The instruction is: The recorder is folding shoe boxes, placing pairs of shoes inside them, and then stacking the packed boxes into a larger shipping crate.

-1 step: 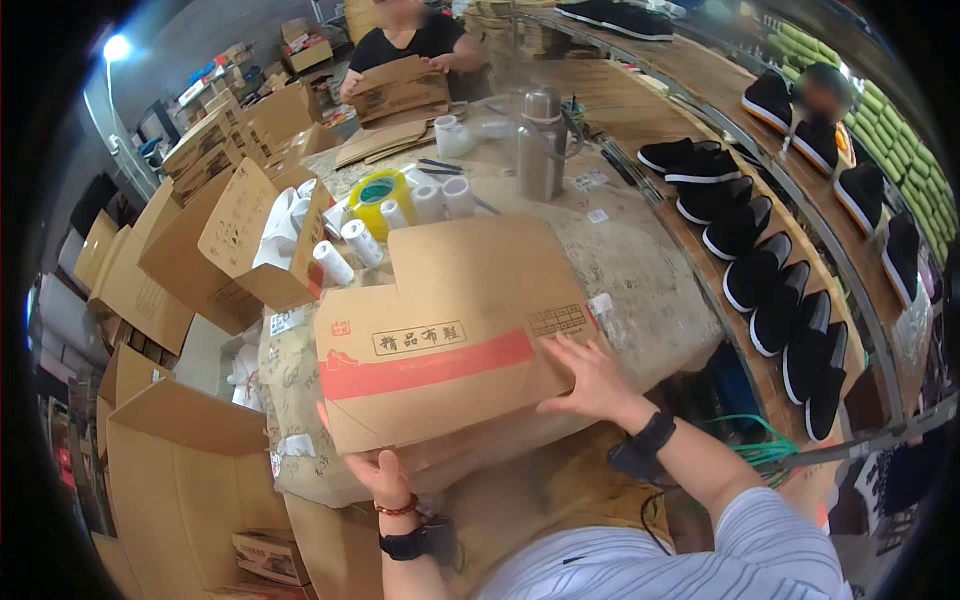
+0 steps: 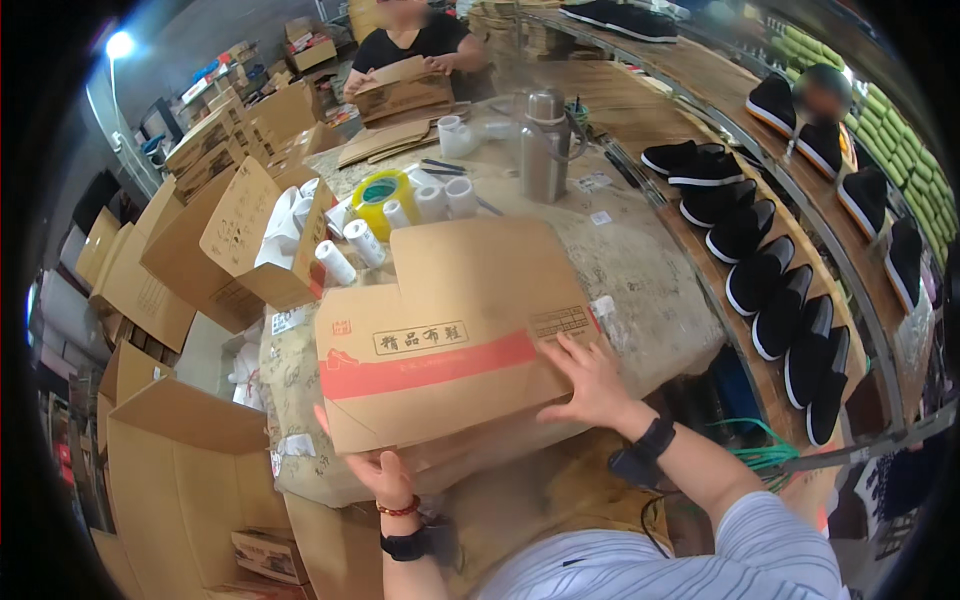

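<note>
A flattened brown cardboard shoe box (image 2: 480,290) with a red stripe and dark print lies in front of me at the near edge of the table. At its lower left corner, my left hand (image 2: 388,482) is closed on the cardboard; the thumb shows at the near edge and fingertips peek out past the left side, while the rest of the fingers are hidden beneath. My right hand (image 2: 592,382) rests on the right part of the printed face, its fingers spread and the thumb pointing left.
Rolls of white labels (image 2: 365,243) and yellow tape (image 2: 380,197) stand beyond the cardboard, near a steel thermos (image 2: 544,150). Black shoes (image 2: 752,270) line the right-hand shelf. Open cartons (image 2: 180,480) crowd the left. Across the table a person holds a cardboard piece (image 2: 405,92).
</note>
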A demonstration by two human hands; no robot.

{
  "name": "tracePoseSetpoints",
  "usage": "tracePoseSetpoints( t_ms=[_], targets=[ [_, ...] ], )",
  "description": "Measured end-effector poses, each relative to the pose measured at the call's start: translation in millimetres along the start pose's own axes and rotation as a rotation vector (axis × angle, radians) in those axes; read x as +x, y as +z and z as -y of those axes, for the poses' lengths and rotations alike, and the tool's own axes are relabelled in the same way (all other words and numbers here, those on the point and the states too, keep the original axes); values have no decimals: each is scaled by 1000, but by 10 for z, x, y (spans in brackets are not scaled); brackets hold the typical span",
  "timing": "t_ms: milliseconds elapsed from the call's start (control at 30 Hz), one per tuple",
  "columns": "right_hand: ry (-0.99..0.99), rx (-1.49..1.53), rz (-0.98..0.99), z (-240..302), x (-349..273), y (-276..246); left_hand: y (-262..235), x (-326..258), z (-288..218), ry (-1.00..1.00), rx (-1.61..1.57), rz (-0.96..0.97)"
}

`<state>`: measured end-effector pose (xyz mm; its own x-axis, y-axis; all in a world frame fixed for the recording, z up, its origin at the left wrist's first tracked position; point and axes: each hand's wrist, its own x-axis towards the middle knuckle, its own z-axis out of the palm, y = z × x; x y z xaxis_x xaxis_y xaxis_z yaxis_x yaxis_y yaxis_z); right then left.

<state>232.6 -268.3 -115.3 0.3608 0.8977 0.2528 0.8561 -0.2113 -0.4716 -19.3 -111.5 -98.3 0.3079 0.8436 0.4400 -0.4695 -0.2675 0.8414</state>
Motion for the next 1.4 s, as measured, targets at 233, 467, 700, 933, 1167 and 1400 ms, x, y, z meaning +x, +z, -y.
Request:
tracePoseSetpoints(
  t_ms=[233, 467, 700, 933, 1167, 1400],
  targets=[
    [-120, -233, -138, 202, 28, 150, -193, -201, 488, 136, -24, -1],
    [-204, 2, -174, 428, 186, -197, -1280, -615, 1251, -283, 791, -144],
    [-229, -177, -215, 217, 127, -695, -117, 291, 14, 367, 412, -466],
    [221, 596, -172, 19, 228, -1381, 192, 847, -627, 406, 470, 173],
    [-529, -215, -428, 928, 934, -1118, -390, 1581, -53, -345, 64, 274],
    [-326, -62, -135, 544, 1425, -427, 84, 1370, -41, -218, 676, 327]
  ],
)
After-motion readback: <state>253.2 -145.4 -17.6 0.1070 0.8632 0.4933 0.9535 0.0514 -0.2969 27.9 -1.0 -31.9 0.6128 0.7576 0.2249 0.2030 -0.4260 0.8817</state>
